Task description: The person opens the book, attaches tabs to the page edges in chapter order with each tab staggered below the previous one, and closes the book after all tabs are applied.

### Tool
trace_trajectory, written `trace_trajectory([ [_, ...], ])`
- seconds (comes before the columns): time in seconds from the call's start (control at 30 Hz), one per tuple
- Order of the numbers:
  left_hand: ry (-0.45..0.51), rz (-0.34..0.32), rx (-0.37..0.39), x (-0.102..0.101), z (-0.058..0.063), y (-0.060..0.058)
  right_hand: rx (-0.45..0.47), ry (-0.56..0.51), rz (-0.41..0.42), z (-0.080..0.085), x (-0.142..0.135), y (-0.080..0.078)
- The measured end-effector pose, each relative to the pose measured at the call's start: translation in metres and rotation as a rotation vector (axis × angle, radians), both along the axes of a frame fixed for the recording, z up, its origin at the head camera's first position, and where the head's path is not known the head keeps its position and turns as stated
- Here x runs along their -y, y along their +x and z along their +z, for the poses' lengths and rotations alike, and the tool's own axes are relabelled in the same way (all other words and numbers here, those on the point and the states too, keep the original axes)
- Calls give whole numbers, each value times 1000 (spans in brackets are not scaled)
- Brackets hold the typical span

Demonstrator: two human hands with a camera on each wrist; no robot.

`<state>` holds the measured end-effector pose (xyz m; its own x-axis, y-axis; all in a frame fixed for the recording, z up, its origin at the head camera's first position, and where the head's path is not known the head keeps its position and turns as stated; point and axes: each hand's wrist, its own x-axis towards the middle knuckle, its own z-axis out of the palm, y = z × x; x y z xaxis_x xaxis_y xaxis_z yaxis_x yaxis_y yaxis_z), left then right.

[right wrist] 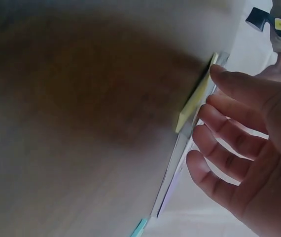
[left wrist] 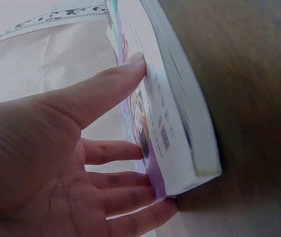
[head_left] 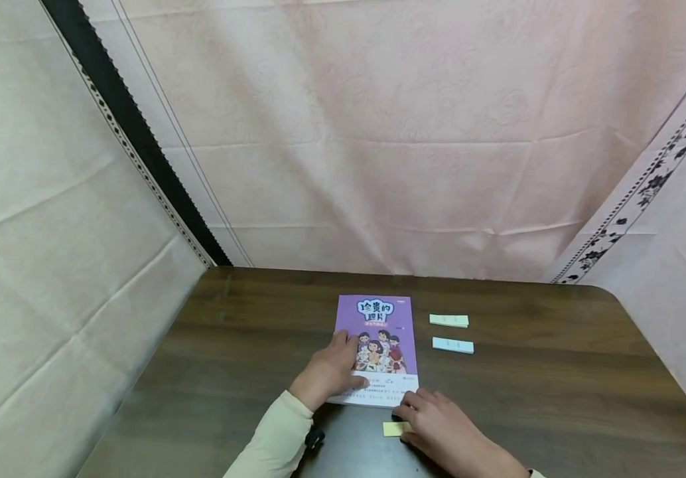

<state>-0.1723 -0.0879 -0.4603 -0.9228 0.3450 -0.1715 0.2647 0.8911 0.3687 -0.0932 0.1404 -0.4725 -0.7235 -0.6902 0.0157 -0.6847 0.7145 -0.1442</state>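
Purple book [head_left: 382, 348] lying flat on the counter, cover up, cartoon figures above a white lower band. Yellow pad [head_left: 392, 429] just off the book's near edge, about half past five from its centre. Left hand [head_left: 330, 367] on the book's left side, from roughly eight to nine o'clock; palm turned inward, thumb reaching across onto the white band, other fingers loosely stretched and touching the cover near its left edge. Hand open, resting rather than gripping. Right hand [head_left: 438, 425] at the pad's three o'clock end, back of hand up, fingers bent and side by side, thumb nearest the person; thumb and fingertips set about that end. Whether they pinch the pad, cannot tell. Left forearm enters from seven o'clock in a pale sleeve [head_left: 277, 431] with a dark wrist strap [head_left: 314, 438]; right forearm from five. From the book, a pale green strip [head_left: 449, 320] at about two o'clock and a light blue strip [head_left: 453, 345] at three, apart from each other. Counter [head_left: 534, 398] brown, wood-grained, far right corner rounded. Beyond, at twelve, a creased pinkish cloth [head_left: 414, 133]; at ten, a pale cloth [head_left: 50, 232] with a black band [head_left: 152, 143] alongside; at two, a floral border [head_left: 647, 192], black on white.
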Motion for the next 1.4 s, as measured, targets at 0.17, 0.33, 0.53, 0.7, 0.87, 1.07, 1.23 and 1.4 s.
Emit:
trace_trajectory([
  [0.17,-11,-6,-4,-1,0,0,-75,16,47,-3,3,2],
  [0.33,-15,-12,-3,0,0,0,-89,11,63,-3,5,4],
  [0.53,-13,-18,-3,1,1,-1,-75,15,56,-3,7,3],
  [0.7,-9,-15,5,0,2,0,-65,-9,63,-4,6,5],
  [0.87,-2,-11,8,0,2,0,-52,-15,46,-5,1,6],
  [1.07,-8,-17,5,-1,4,0,24,-26,-10,-3,-11,8],
  [1.23,-16,-19,7,0,4,0,55,-34,-67,1,-26,6],
  [1.4,-13,-16,10,0,2,0,-1,-46,-97,2,-41,0],
])
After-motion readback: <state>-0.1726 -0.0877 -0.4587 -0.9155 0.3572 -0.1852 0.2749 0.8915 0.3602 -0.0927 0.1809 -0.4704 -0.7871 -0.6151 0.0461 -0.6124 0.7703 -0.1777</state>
